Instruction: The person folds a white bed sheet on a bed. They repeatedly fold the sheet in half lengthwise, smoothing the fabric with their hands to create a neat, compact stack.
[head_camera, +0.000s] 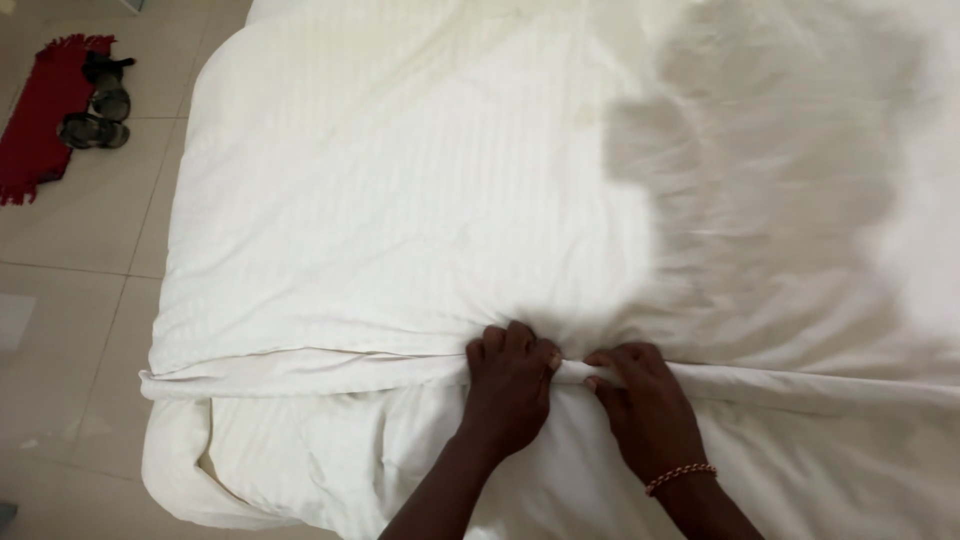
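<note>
1. Left hand (510, 385) fisted on the folded sheet edge (320, 368), near the bed's foot.
2. Right hand (645, 400) just beside it, fingers pinching the same edge.
3. Sheet (400, 200) covers the bed.
4. Sandals (98, 105) on a red mat (40, 110), far left.

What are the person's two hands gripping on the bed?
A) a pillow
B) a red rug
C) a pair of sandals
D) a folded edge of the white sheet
D: the left hand and the right hand, side by side, both pinch the folded edge of the white sheet, while the red rug and sandals lie off on the floor.
</note>
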